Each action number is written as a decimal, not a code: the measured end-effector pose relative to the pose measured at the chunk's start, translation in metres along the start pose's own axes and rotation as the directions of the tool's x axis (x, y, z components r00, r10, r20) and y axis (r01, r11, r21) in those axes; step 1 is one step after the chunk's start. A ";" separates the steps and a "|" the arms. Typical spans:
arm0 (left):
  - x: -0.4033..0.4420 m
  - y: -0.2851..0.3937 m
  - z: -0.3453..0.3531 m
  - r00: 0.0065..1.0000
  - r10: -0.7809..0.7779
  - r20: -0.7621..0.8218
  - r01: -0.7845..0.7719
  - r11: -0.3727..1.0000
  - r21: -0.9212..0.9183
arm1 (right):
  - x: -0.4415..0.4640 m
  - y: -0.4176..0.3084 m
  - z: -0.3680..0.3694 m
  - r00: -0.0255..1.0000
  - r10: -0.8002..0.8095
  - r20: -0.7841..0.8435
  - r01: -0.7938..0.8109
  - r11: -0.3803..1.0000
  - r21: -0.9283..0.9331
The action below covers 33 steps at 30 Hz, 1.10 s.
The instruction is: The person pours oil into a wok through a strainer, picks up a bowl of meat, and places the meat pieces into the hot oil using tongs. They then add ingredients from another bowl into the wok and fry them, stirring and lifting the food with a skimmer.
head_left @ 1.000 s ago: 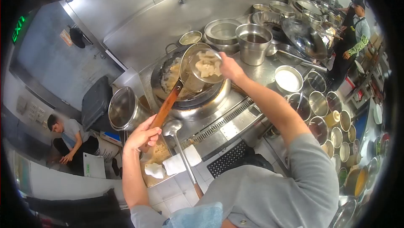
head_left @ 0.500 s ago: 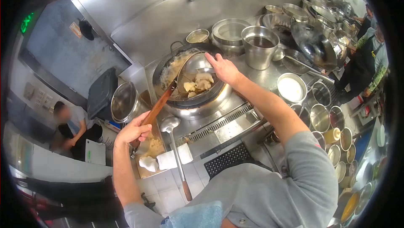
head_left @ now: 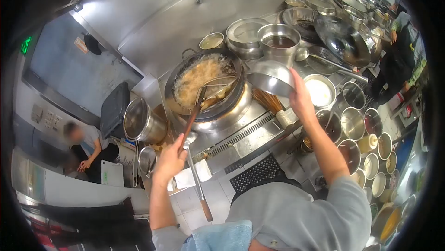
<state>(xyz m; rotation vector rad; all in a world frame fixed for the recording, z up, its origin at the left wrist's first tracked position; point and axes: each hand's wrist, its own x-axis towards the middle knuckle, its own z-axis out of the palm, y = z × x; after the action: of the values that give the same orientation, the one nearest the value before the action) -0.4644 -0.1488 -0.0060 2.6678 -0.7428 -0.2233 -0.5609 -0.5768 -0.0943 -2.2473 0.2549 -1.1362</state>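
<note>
My left hand [head_left: 169, 160] is closed around the wooden handle of a strainer [head_left: 191, 120]. The strainer's wire basket sits low in a large wok [head_left: 172, 105], among bubbling oil and pale golden food [head_left: 198, 77]. To the right of the wok, my right hand [head_left: 300, 94] grips the rim of a steel bowl [head_left: 273, 78], which is tilted with no food visible in it. A ladle [head_left: 198, 184] lies below the strainer handle, across a white cloth [head_left: 187, 177].
A steel pot of dark liquid [head_left: 279, 42] stands behind the bowl. A bamboo brush [head_left: 269, 101] lies right of the wok. Many containers [head_left: 353, 123] fill the right side. One person [head_left: 90, 146] sits at left; another [head_left: 398, 61] stands at far right.
The food has left the bowl, and my right hand has carried the bowl right, away from the wok. The strainer basket has dropped lower into the oil, which bubbles more.
</note>
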 end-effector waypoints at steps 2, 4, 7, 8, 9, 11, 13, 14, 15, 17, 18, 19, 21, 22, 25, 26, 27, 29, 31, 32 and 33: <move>-0.014 0.006 0.012 0.999 0.021 -0.048 -0.018 0.997 0.072 | -0.035 -0.014 -0.021 0.989 0.140 -0.036 -0.140 0.990 0.012; -0.022 0.005 0.025 0.994 -0.086 -0.063 0.097 0.978 0.187 | -0.068 -0.034 -0.044 0.952 0.304 -0.030 -0.303 0.953 0.017; -0.018 0.009 0.035 0.992 -0.111 -0.058 0.122 0.961 0.250 | -0.121 -0.050 -0.059 0.910 0.408 -0.073 -0.408 0.913 0.011; -0.013 0.009 0.038 0.993 -0.102 -0.059 0.113 0.964 0.240 | -0.135 -0.059 -0.065 0.887 0.455 -0.081 -0.455 0.890 0.013; -0.005 0.010 0.039 0.993 -0.109 -0.048 0.117 0.970 0.212 | -0.150 -0.068 -0.070 0.869 0.485 -0.101 -0.487 0.874 0.005; 0.007 0.010 0.040 0.991 -0.134 -0.021 0.135 0.978 0.159 | -0.179 -0.083 -0.079 0.828 0.544 -0.132 -0.550 0.835 -0.006; 0.004 -0.001 0.041 0.995 -0.098 -0.033 0.102 0.982 0.160 | -0.211 -0.094 -0.091 0.813 0.546 -0.203 -0.567 0.821 -0.063; 0.002 -0.002 0.039 0.996 -0.077 -0.035 0.082 0.984 0.159 | -0.229 -0.099 -0.099 0.801 0.546 -0.245 -0.579 0.810 -0.090; -0.004 0.000 0.033 0.995 -0.103 -0.001 0.102 0.987 0.128 | -0.244 -0.108 -0.109 0.759 0.587 -0.280 -0.625 0.778 -0.061; -0.010 -0.013 0.038 0.997 -0.073 -0.010 0.073 0.983 0.167 | -0.281 -0.118 -0.127 0.704 0.606 -0.370 -0.666 0.745 -0.046; -0.011 -0.017 0.038 0.999 -0.052 -0.017 0.054 0.980 0.190 | -0.300 -0.120 -0.136 0.671 0.627 -0.396 -0.696 0.716 -0.044; -0.009 -0.015 0.036 0.993 -0.116 0.038 0.107 0.977 0.187 | -0.313 -0.124 -0.146 0.616 0.669 -0.416 -0.741 0.672 -0.016; -0.009 -0.018 0.038 0.995 -0.098 0.004 0.094 0.968 0.232 | -0.334 -0.135 -0.159 0.536 0.713 -0.451 -0.797 0.605 0.010; -0.009 -0.014 0.038 0.996 -0.087 -0.017 0.089 0.964 0.250 | -0.338 -0.140 -0.164 0.516 0.715 -0.472 -0.810 0.586 0.003; -0.019 0.002 0.038 0.991 -0.130 0.012 0.122 0.955 0.269 | -0.377 -0.123 -0.183 0.459 0.725 -0.513 -0.801 0.588 0.113; -0.021 0.002 0.041 0.990 -0.140 0.006 0.133 0.952 0.274 | -0.384 -0.123 -0.188 0.439 0.745 -0.502 -0.798 0.580 0.162; -0.017 0.000 0.050 0.992 -0.125 -0.014 0.125 0.963 0.240 | -0.390 -0.124 -0.193 0.418 0.764 -0.491 -0.794 0.570 0.212; -0.015 0.007 0.058 0.989 -0.132 -0.061 0.144 0.957 0.253 | -0.387 -0.140 -0.203 0.324 0.838 -0.439 -0.799 0.491 0.347; -0.017 0.012 0.059 0.985 -0.150 -0.086 0.167 0.952 0.257 | -0.415 -0.130 -0.217 0.356 0.819 -0.450 -0.798 0.517 0.309; -0.014 0.010 0.058 0.985 -0.148 -0.087 0.165 0.954 0.251 | -0.419 -0.132 -0.222 0.372 0.809 -0.455 -0.797 0.530 0.289; -0.010 0.006 0.058 0.986 -0.144 -0.086 0.161 0.956 0.246 | -0.424 -0.139 -0.230 0.309 0.842 -0.442 -0.796 0.483 0.364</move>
<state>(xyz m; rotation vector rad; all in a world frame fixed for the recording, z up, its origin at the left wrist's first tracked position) -0.4901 -0.1652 -0.0567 2.9620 -0.5773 -0.0811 -1.0148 -0.3851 -0.1913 -1.2200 1.4243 -1.1043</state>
